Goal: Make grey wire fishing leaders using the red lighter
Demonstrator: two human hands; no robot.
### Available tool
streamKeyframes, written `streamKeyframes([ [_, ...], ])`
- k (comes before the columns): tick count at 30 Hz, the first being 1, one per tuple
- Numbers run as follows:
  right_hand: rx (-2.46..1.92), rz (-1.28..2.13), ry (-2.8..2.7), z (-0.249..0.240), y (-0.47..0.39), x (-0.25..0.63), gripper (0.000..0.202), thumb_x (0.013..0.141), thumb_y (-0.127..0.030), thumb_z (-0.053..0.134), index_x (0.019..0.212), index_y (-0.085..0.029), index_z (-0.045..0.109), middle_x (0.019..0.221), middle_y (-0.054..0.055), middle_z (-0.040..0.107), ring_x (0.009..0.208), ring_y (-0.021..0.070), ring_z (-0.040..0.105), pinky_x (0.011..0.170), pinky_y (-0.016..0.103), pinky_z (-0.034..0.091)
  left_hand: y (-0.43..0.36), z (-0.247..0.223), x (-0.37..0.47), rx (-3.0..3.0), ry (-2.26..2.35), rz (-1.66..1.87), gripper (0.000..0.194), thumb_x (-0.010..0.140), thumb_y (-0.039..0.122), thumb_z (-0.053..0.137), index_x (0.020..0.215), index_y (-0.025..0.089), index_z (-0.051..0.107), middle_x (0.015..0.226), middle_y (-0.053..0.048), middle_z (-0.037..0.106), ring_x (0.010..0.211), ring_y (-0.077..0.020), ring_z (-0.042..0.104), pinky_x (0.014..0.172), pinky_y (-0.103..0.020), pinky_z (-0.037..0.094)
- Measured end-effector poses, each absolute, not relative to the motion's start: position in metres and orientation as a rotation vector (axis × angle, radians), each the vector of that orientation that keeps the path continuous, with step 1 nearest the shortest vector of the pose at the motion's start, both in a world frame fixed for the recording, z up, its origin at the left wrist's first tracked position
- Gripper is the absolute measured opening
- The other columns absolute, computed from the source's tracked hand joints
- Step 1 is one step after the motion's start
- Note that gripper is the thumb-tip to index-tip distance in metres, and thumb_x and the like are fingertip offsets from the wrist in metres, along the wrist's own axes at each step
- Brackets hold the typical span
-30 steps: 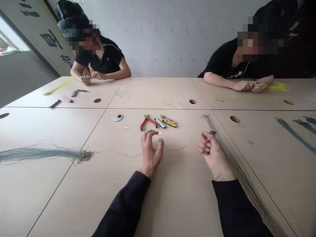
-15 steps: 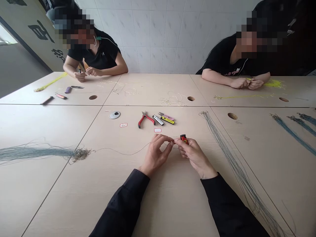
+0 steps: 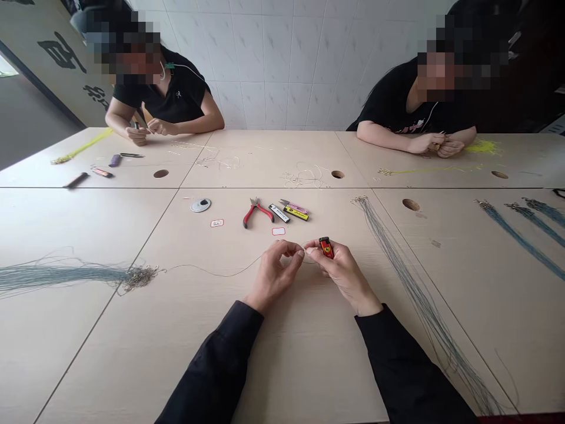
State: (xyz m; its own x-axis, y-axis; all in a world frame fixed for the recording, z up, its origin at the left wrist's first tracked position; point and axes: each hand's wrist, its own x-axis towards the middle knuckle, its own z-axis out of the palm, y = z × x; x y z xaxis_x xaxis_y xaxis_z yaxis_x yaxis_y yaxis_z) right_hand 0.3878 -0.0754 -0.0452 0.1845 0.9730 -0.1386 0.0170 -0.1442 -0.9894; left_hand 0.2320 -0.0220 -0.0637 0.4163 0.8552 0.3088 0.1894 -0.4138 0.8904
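Note:
My left hand pinches a thin cord between thumb and forefinger; the cord runs left to a bundle of blue-grey cords with metal clasps. Close against it, fingertips nearly meeting, my right hand is closed, with a red lighter held upright among its fingers. Its thumb and forefinger also pinch at the cord's end, though the exact spot is hidden. Just beyond my hands lie red-handled pliers, a white lighter, a yellow lighter and pink thread snips.
A long cord bundle stretches along my right side, with several shorter bundles farther right. Ahead are a round silver disc and table holes. Two co-workers sit opposite, with yellow cords beside them.
The red lighter has turned in my right hand and now shows more of its face. My fingertips stay together at the cord. The whole view has shifted slightly.

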Motion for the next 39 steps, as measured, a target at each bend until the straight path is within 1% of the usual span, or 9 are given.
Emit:
streamKeyframes([
  [3,-1.467,1.038,-1.115,-0.045,-0.075,0.387,0.034,0.081,-0.049,0.065,0.092,-0.017,0.067,0.063,-0.004,0.042,0.057,0.0097,0.034,0.051,0.023,0.03,-0.022,-0.063,0.232,1.834,0.907,1.006,0.017,0.089,0.031,0.057,0.082,0.017,0.063,0.08,-0.002,0.064,0.076,-0.014,0.054,0.075,-0.027,0.044],
  [6,-1.463,0.96,-1.205,-0.045,-0.075,0.388,0.032,0.084,-0.049,0.063,0.088,-0.017,0.067,0.068,-0.002,0.052,0.062,0.0117,0.042,0.06,0.024,0.037,-0.023,-0.06,0.233,1.821,0.917,0.974,0.018,0.088,0.032,0.058,0.082,0.017,0.064,0.079,-0.002,0.064,0.075,-0.0138,0.055,0.073,-0.026,0.044],
  [9,-1.446,0.932,-1.256,-0.046,-0.074,0.389,0.03,0.086,-0.047,0.061,0.087,-0.017,0.067,0.075,0.0,0.058,0.069,0.0136,0.048,0.068,0.026,0.04,-0.024,-0.057,0.234,1.805,0.93,0.938,0.018,0.087,0.032,0.06,0.081,0.016,0.065,0.078,-0.002,0.065,0.073,-0.0135,0.055,0.072,-0.026,0.044],
  [11,-1.444,0.932,-1.267,-0.046,-0.074,0.389,0.03,0.086,-0.046,0.061,0.087,-0.017,0.067,0.077,0.001,0.06,0.071,0.0144,0.05,0.07,0.026,0.04,-0.023,-0.055,0.234,1.77,0.943,0.921,0.019,0.086,0.033,0.061,0.08,0.016,0.065,0.077,-0.002,0.065,0.072,-0.0131,0.055,0.07,-0.025,0.044],
  [18,-1.493,0.89,-1.246,-0.045,-0.074,0.388,0.032,0.086,-0.047,0.061,0.091,-0.017,0.07,0.07,-0.001,0.057,0.064,0.0131,0.047,0.063,0.025,0.039,-0.017,-0.065,0.234,1.522,0.91,0.925,0.029,0.086,0.043,0.061,0.084,0.014,0.067,0.079,-0.003,0.066,0.071,-0.0133,0.057,0.064,-0.024,0.043],
  [23,-1.536,0.851,-1.275,-0.045,-0.074,0.387,0.029,0.084,-0.045,0.063,0.089,-0.017,0.069,0.07,0.0,0.06,0.063,0.0131,0.05,0.061,0.024,0.039,-0.016,-0.068,0.234,1.535,0.896,0.889,0.031,0.086,0.044,0.062,0.087,0.014,0.069,0.081,-0.004,0.067,0.072,-0.0135,0.057,0.064,-0.024,0.043],
  [30,-1.55,0.795,-1.333,-0.05,-0.073,0.389,0.026,0.084,-0.042,0.062,0.089,-0.017,0.066,0.082,0.003,0.067,0.073,0.0153,0.057,0.066,0.024,0.044,-0.018,-0.065,0.235,1.565,0.936,0.855,0.031,0.085,0.043,0.062,0.085,0.014,0.07,0.078,-0.003,0.069,0.069,-0.0137,0.057,0.062,-0.024,0.043],
  [33,-1.552,0.792,-1.364,-0.051,-0.074,0.389,0.026,0.086,-0.043,0.059,0.087,-0.018,0.065,0.079,0.002,0.065,0.07,0.0147,0.055,0.064,0.024,0.043,-0.018,-0.065,0.234,1.554,0.939,0.831,0.029,0.084,0.042,0.063,0.084,0.014,0.07,0.078,-0.004,0.069,0.069,-0.0141,0.059,0.063,-0.025,0.044],
  [39,-1.57,0.833,-1.374,-0.053,-0.074,0.39,0.022,0.087,-0.04,0.057,0.084,-0.018,0.062,0.07,-0.001,0.056,0.062,0.0121,0.045,0.058,0.023,0.037,-0.019,-0.06,0.234,1.523,0.942,0.82,0.027,0.082,0.04,0.065,0.082,0.013,0.071,0.079,-0.005,0.071,0.071,-0.0152,0.061,0.064,-0.025,0.046],
])
